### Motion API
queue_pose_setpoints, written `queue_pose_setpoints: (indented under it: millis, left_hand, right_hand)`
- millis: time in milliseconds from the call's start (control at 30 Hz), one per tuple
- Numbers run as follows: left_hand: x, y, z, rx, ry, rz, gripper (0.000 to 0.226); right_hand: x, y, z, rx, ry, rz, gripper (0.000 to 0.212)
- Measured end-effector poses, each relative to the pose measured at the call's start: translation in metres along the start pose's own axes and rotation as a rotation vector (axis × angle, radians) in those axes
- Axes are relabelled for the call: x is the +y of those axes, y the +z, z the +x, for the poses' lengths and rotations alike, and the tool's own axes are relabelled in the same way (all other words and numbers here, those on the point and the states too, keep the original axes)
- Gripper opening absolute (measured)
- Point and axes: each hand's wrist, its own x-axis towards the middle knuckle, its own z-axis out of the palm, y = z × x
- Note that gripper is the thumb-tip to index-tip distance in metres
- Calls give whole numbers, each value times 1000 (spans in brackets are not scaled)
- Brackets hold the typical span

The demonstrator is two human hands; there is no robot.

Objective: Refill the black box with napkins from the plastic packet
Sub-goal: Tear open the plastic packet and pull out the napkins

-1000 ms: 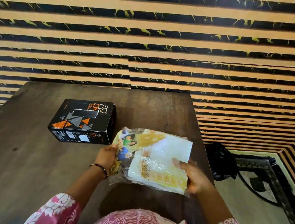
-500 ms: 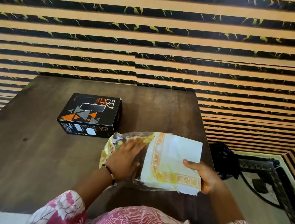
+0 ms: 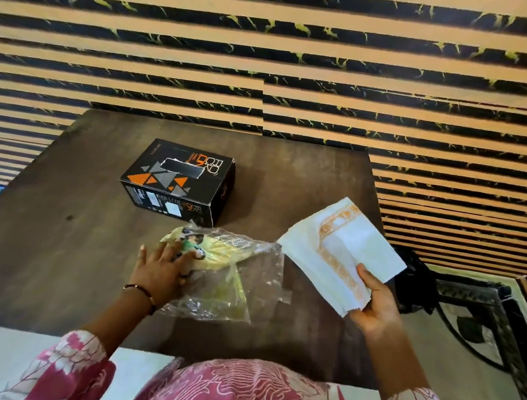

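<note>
Pink-and-white floral sleeves [image 3: 66, 370], dark thin bracelet [image 3: 141, 291].

Box [image 3: 178, 186] sits toward the far side of the table [image 3: 47, 246], and the packet [image 3: 218, 275] lies just in front of it, left hand [image 3: 158, 273] flat on its left end. Right of the packet, the right hand [image 3: 373, 306] holds the napkin stack [image 3: 343, 253] above the table's right edge.
</note>
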Motion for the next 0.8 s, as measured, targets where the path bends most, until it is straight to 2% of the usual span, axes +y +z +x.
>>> queue_pose_setpoints:
  millis: [67,133,200,267,300,367,467,533,633,667,733,800]
  left_hand:
    - [3,-1,-8,74,15,-130,58]
    - [14,0,-18,120,111,-273,70]
    - [27,9,-26,28,164,-252,88]
    - [30,19,-29,-85,145,-161,106]
    - [28,22,-28,-110,135,-122,109]
    - [18,25,-26,-113,112,-87,101]
    - [-13,25,-24,-88,76,-76,96]
    - [-37,22,-26,-71,30,-90,95]
    - [-67,15,-30,-93,-35,-82,85]
    - [-71,13,-32,-94,-41,-77,83]
    - [-74,11,-34,-65,-28,-89,87]
    - [-76,6,-34,-3,-9,-141,95]
  right_hand:
    - [12,5,5,-10,4,32,55]
    - [29,11,10,-21,-14,61,48]
    - [46,17,14,-39,-42,118,43]
    - [59,22,18,-11,-75,82,45]
    - [64,24,18,7,-85,45,47]
    - [68,31,16,40,-103,-17,49]
    - [68,44,12,86,-121,-121,34]
    - [66,54,5,151,-19,-292,25]
    - [76,74,-12,203,282,-843,25]
    - [81,80,-17,183,320,-1003,28]
    - [94,99,-22,141,238,-1166,29]
    - [113,127,-21,62,30,-1217,21]
